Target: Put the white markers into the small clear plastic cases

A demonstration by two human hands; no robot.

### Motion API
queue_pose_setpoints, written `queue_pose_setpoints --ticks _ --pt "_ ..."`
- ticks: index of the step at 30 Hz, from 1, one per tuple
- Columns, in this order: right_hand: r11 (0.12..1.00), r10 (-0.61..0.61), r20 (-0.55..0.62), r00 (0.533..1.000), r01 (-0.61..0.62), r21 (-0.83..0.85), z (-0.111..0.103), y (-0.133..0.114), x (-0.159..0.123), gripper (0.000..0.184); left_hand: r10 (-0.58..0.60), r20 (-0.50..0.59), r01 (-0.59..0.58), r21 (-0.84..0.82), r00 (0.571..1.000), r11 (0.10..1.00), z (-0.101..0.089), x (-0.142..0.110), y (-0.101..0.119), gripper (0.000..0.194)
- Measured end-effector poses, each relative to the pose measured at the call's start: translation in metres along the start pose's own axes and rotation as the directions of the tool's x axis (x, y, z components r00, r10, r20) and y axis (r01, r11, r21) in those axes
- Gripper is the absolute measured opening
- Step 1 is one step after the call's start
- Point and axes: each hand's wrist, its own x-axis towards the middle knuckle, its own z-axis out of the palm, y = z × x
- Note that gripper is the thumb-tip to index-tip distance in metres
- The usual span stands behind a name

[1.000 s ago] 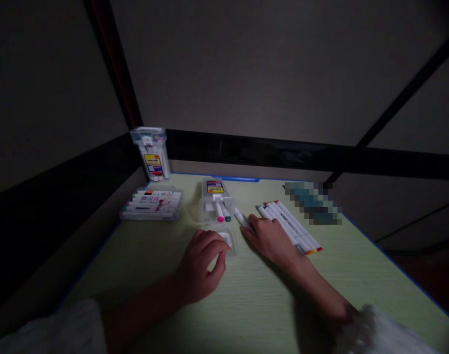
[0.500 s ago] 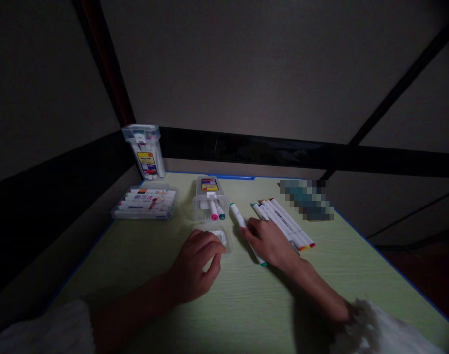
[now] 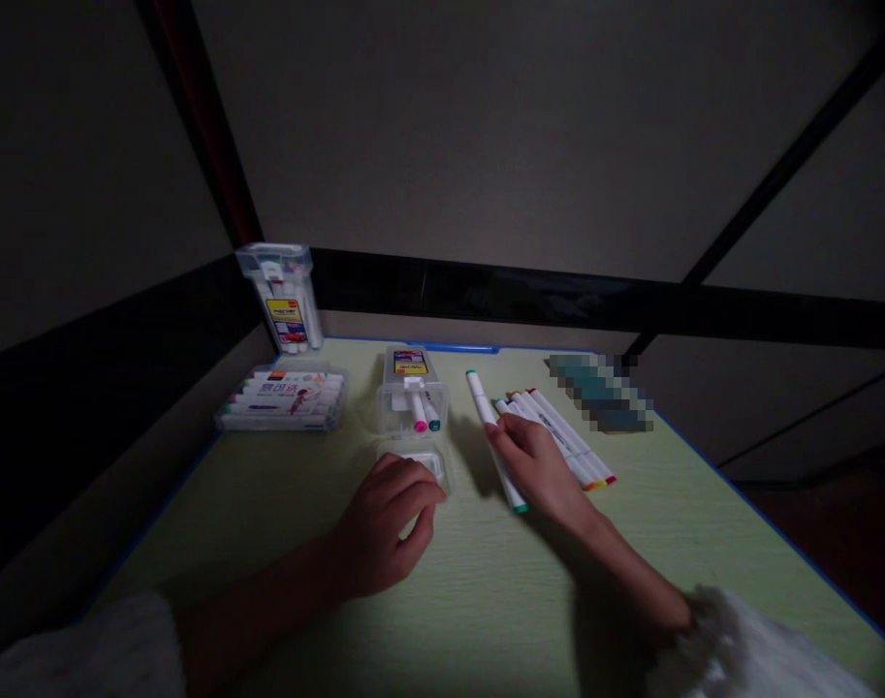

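Observation:
My right hand grips a white marker with green ends, pinched between thumb and fingers and tilted just above the table. Beside that hand lies a row of white markers with coloured ends, partly hidden by it. My left hand is curled, thumb and index fingertip nearly meeting, and nothing shows between them. It covers part of a clear plastic lid. Behind this lid a clear marker case lies on its side, its open end facing me; a pink-ended marker and a teal-ended marker are inside.
A flat clear case of markers lies at the left, with an upright marker case behind it. A blurred-out teal item is at the right. The green table has a blue edge and stands against a wall.
My right hand has raised the green-ended marker off the table, its far end moving up and slightly right. My left hand has stayed nearly still.

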Motion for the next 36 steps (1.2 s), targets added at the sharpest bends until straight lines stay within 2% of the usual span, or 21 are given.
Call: queue_pose_setpoints --ticks 2,5,7,10,13,16,19,22,25,28,36 --pt "0.981 0.039 0.002 0.999 -0.039 0.193 0.000 -0.001 0.000 0.035 0.008 0.011 -0.008 -0.007 1.000 1.000 0.000 -0.001 0.000 0.018" --pt "0.891 0.070 0.046 0.996 -0.083 0.446 -0.001 -0.004 0.000 0.035 0.002 0.009 -0.002 -0.016 1.000 1.000 0.000 -0.001 0.000 0.018" --pt "0.850 0.048 0.040 0.998 -0.062 0.523 -0.003 -0.007 -0.001 0.034 -0.013 0.010 0.014 -0.027 1.000 1.000 -0.001 -0.001 0.000 0.017" --pt "0.837 -0.029 0.011 1.000 0.018 0.547 -0.005 -0.011 -0.004 0.031 -0.042 0.023 0.043 -0.044 0.999 0.998 -0.001 0.000 0.000 0.017" --pt "0.865 -0.125 -0.026 0.992 0.122 0.486 -0.005 -0.012 -0.007 0.025 -0.078 0.009 0.078 -0.059 0.997 0.995 0.000 0.000 0.001 0.017" --pt "0.925 -0.202 -0.073 0.977 0.215 0.314 -0.005 -0.011 -0.010 0.020 -0.151 -0.026 0.148 -0.093 0.988 0.985 -0.001 0.000 0.003 0.023" --pt "0.953 -0.261 -0.076 0.962 0.269 0.136 -0.005 -0.010 -0.011 0.019 -0.274 -0.057 0.265 -0.131 0.960 0.955 -0.001 0.001 0.002 0.026" --pt "0.952 -0.301 -0.048 0.953 0.303 0.042 -0.006 -0.009 -0.012 0.018 -0.341 -0.162 0.325 -0.120 0.926 0.938 0.000 0.001 -0.004 0.016" --pt "0.947 -0.320 -0.001 0.947 0.320 0.002 -0.007 -0.009 -0.012 0.017 -0.401 -0.251 0.379 -0.132 0.881 0.916 0.003 0.000 -0.011 0.015" --pt "0.943 -0.332 0.037 0.943 0.333 -0.026 -0.007 -0.008 -0.012 0.019 -0.459 -0.249 0.416 -0.207 0.853 0.886 0.005 -0.001 -0.014 0.012" --pt "0.933 -0.352 0.107 0.930 0.358 -0.042 -0.007 -0.006 -0.012 0.019 -0.513 -0.226 0.431 -0.328 0.828 0.840 0.006 -0.002 -0.014 0.025"
